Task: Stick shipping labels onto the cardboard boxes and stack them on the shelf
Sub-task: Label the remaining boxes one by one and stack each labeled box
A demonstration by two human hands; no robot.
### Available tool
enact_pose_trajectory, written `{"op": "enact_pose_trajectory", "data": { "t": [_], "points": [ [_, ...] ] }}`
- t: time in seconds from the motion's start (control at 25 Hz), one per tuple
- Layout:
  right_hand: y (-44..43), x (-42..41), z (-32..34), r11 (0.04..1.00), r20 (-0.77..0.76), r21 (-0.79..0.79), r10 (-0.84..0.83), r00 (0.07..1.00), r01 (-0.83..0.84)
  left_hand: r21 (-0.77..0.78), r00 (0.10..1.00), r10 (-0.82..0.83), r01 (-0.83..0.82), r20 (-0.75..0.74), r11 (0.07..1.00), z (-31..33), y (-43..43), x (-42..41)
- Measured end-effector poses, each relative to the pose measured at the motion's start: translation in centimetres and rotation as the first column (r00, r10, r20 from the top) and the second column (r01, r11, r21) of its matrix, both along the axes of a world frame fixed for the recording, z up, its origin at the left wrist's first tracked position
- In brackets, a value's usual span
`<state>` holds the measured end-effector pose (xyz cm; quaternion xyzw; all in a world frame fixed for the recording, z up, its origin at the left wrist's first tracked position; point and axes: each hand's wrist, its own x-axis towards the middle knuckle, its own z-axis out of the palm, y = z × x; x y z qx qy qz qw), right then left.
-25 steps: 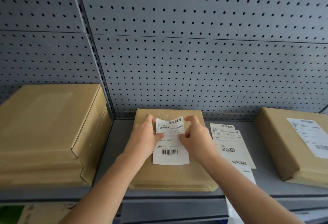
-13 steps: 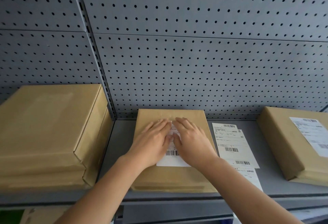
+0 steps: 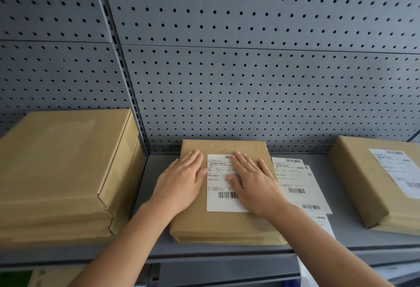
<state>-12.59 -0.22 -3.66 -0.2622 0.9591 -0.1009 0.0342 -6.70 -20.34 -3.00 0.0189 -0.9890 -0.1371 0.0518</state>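
Cardboard box (image 3: 216, 225) — L hand (image 3: 181, 183), R hand (image 3: 254, 185) pressed flat, R covers label (image 3: 218, 203) edge.

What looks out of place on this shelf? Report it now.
The loose label strip beside the middle box trails over the front edge of the shelf and hangs down; it could slip off. The label pressed by the right hand lies flat, roughly square. Nothing else stands out.
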Motion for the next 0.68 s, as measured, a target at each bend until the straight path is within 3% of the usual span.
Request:
{"op": "enact_pose_trajectory", "data": {
  "t": [0.32,0.56,0.68],
  "points": [
    [1.7,0.1,0.4,0.998,0.020,-0.029,-0.061,0.998,0.061,0.007,0.998,0.007,-0.007,0.057,1.000,-0.2,0.2,0.4],
    [0.8,3.6,1.2,0.986,-0.011,-0.044,0.161,0.987,-0.161,0.026,0.979,-0.203,0.204,-0.038,0.979,0.6,3.2,2.9],
    [0.7,4.3,0.9,0.985,0.006,-0.015,0.172,0.985,-0.172,-0.011,0.977,-0.211,0.211,-0.023,0.977,-0.1,3.4,3.5]
  ]
}}
